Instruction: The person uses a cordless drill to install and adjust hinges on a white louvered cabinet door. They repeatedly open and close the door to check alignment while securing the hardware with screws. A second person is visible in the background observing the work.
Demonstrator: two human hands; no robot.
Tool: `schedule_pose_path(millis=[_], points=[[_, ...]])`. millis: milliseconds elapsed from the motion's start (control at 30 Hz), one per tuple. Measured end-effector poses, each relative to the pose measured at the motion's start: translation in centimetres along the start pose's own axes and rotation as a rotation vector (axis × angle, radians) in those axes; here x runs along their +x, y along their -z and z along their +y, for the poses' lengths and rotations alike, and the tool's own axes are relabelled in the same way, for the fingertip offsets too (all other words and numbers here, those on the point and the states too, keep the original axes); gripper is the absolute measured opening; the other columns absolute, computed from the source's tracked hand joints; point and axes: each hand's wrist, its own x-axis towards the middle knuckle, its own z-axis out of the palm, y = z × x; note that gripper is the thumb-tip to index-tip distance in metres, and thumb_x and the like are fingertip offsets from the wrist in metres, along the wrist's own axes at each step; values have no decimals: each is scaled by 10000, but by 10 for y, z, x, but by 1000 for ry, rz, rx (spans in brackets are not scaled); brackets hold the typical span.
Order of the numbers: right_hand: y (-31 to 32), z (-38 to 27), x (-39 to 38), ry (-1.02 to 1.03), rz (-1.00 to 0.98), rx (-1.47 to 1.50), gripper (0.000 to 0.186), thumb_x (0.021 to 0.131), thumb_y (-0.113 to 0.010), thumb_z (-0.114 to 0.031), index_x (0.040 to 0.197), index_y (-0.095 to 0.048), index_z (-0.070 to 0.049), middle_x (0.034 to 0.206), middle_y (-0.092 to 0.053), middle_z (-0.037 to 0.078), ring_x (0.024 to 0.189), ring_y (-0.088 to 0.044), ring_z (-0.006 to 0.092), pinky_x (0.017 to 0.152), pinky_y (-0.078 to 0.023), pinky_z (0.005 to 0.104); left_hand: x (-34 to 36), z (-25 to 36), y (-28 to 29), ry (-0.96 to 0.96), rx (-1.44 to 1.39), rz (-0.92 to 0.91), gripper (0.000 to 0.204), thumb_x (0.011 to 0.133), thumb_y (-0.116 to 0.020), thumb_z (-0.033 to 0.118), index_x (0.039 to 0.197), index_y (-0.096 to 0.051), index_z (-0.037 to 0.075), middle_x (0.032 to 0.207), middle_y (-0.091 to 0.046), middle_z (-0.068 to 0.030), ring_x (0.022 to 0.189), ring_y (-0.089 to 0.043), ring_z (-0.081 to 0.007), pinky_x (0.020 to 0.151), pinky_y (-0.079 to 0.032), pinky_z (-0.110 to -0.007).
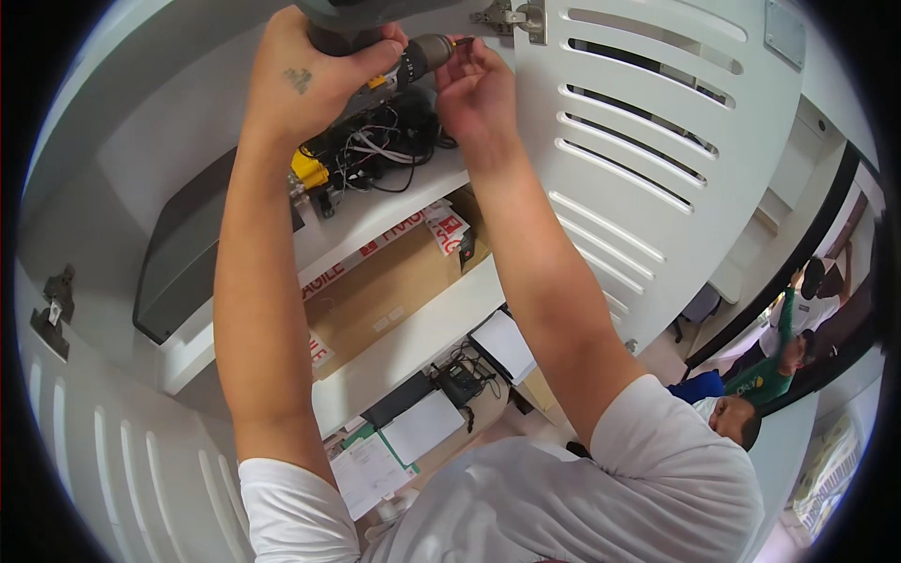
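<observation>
Both my arms reach up inside a white cabinet. My left hand (314, 80) is wrapped round a power drill (427, 58) with a dark grey chuck, which points to the right. At the chuck's front, the fingers of my right hand (477, 98) are pinched round the thin driver bit (462, 42). Whether a screw sits at the bit's tip is hidden by the fingers. A metal hinge (514, 19) on the slatted door (610, 141) lies just above my right hand. The drill's upper body is partly cut off by the picture's edge.
Below my hands, a shelf holds tangled cables (375, 155), a yellow tool (308, 169) and a dark grey case (188, 244). A cardboard box (394, 291) with red-and-white tape stands underneath. Papers (422, 427) lie lower. The left door (103, 441) stands open. People (784, 347) are at the right.
</observation>
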Motion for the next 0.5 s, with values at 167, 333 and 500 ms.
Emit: schedule_pose_path(millis=[167, 333, 500], points=[[2, 2, 3, -6, 32, -4, 142, 1048, -561, -132, 1128, -566, -14, 1082, -641, 99, 1049, -649, 222, 999, -537, 365, 1, -11, -1, -9, 118, 11, 240, 812, -797, 21, 1037, -721, -12, 943, -763, -73, 832, -712, -147, 758, -581, -306], [7, 2, 5, -25, 35, 4, 118, 1050, -563, -145, 1077, -587, -33, 1039, -653, 76, 1007, -654, 212, 978, -532, 364, 2, -12, -1, -69, 258, -53, 184, 858, -777, 21, 1034, -737, -15, 983, -781, -69, 946, -759, -179, 853, -606, -331], [10, 0, 20, -1, -5, 6, 96, 1060, -555, -155, 1053, -598, -70, 997, -658, 43, 972, -645, 197, 930, -523, 345, 8, -2, -14, -37, 348, 12, 227, 788, -780, 47, 991, -702, -15, 934, -757, -86, 867, -719, -172, 796, -586, -331]])
